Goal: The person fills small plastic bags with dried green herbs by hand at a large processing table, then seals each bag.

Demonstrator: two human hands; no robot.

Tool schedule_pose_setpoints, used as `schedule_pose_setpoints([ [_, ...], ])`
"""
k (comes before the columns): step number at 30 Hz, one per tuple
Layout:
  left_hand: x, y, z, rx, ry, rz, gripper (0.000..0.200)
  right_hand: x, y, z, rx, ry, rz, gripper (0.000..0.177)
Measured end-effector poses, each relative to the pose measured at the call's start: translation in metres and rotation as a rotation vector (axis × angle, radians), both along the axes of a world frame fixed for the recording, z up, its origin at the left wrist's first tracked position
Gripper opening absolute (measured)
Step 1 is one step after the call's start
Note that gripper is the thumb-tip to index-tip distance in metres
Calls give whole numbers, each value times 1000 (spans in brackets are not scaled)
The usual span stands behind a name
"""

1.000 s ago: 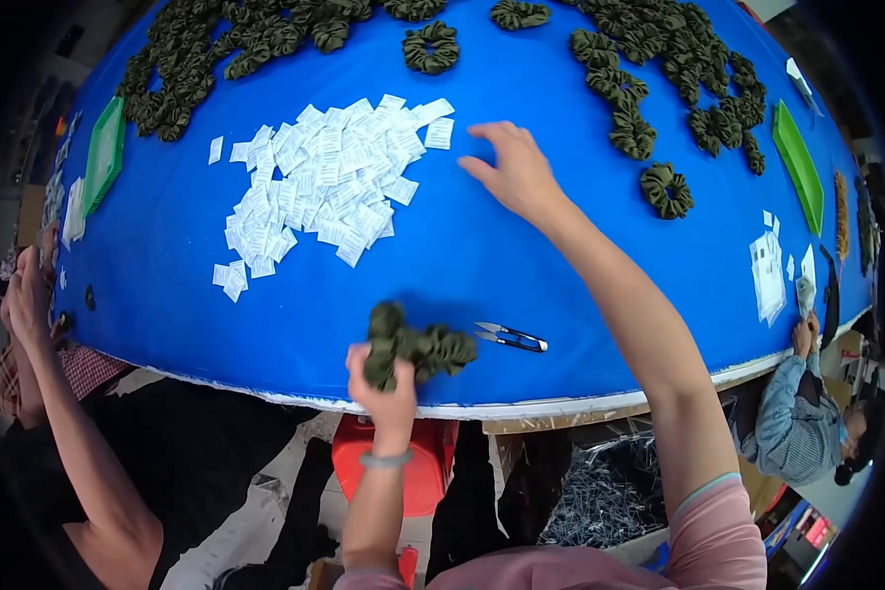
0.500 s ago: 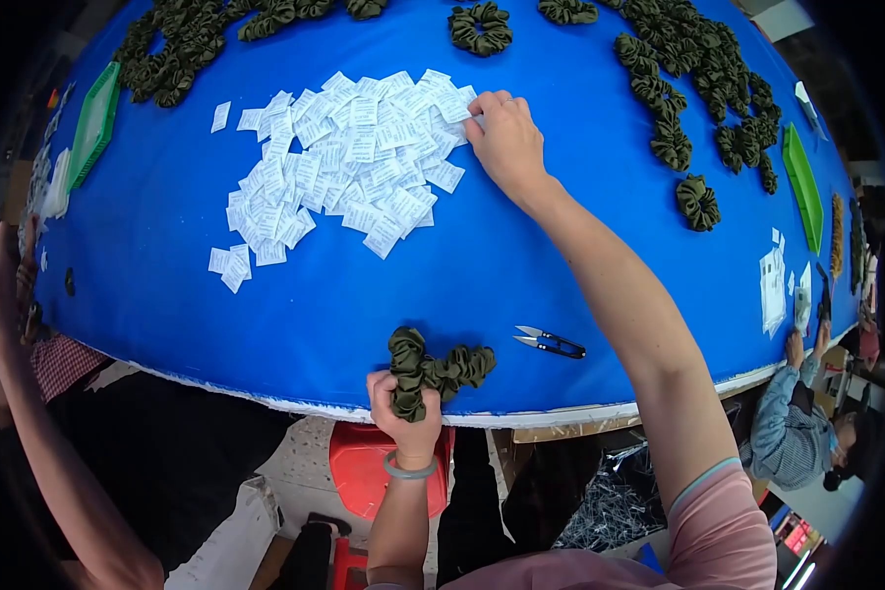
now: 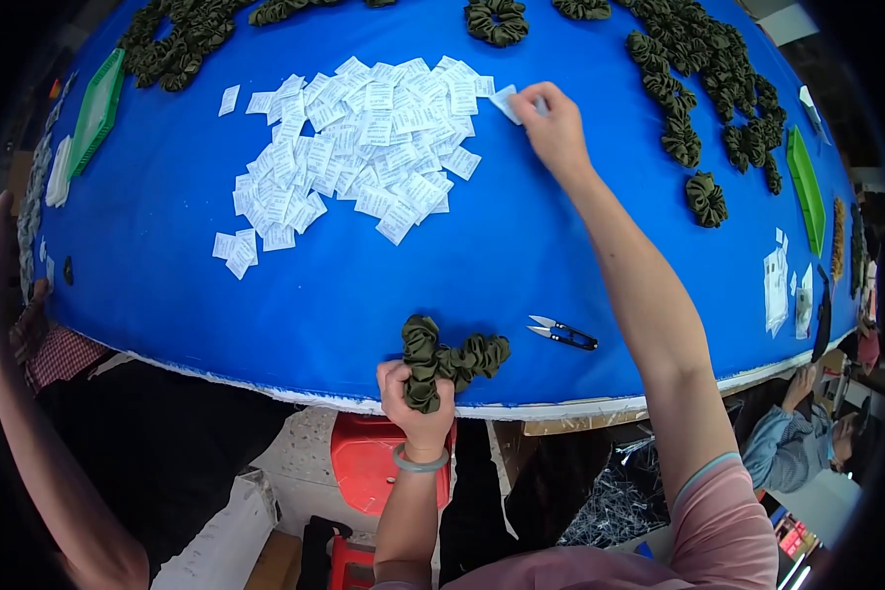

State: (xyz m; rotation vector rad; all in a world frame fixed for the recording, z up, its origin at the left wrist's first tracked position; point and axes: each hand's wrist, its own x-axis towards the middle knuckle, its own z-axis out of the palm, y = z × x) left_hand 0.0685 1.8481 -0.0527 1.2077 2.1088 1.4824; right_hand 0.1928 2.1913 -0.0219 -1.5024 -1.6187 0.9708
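Observation:
At the near edge of the blue table (image 3: 324, 324), my left hand (image 3: 418, 403) is closed around a dark green scrunchie (image 3: 442, 362), bunched into several ruffled lobes. Farther out, my right hand (image 3: 556, 126) pinches a small white printed packet (image 3: 506, 103), which sticks out to the left of the fingers. Left of that hand spreads a loose heap of similar white packets (image 3: 364, 147). A pair of thread snips (image 3: 562, 332) lies on the cloth, to the right of the scrunchie.
Dark green scrunchies lie in groups at the far left (image 3: 182, 44) and far right (image 3: 708, 59). Green trays stand at the left (image 3: 96, 103) and right (image 3: 806, 192). Another person's arm (image 3: 49, 423) is at the left; a co-worker (image 3: 792, 442) sits at the right.
My right hand has drawn back to the right from the heap's edge, bringing a packet with it. My left hand keeps hold of the scrunchie. The view has shifted slightly.

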Motion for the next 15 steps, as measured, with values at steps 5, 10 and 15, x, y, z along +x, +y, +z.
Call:
schedule_pose_setpoints([
  [5,2,1,2,5,-1,-1,39,-2,5,-2,-218,355,-93,32],
  [10,1,3,4,16,-4,-1,38,-42,6,15,-102,-305,5,28],
  [15,1,3,4,15,-11,6,37,-48,4,20,-51,-582,34,26],
])
